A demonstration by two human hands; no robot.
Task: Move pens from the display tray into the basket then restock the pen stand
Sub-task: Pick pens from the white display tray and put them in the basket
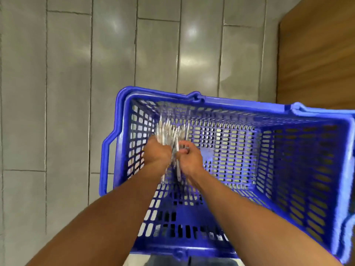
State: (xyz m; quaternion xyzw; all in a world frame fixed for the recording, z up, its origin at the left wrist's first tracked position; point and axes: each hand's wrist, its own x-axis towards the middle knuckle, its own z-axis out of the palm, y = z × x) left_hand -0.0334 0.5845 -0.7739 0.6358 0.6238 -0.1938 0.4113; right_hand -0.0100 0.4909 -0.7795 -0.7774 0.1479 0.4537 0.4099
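Blue basket on grey tiles surrounds both hands, gripping a pen bundle.

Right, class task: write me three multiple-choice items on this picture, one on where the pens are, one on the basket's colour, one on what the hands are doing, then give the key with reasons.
1. Where is the bundle of pens?
A. lying on the tiled floor
B. inside the basket, at its left end
C. on the wooden panel

2. What colour is the basket?
A. red
B. green
C. blue

3. What are the left hand and the right hand doing?
A. both grip pens
B. both lie flat and open
C. both hold the basket's handles

Key: 1 B, the pens sit within the mesh walls near the left end. 2 C, rim and mesh are blue all over. 3 A, the fingers of both hands curl round the pens.
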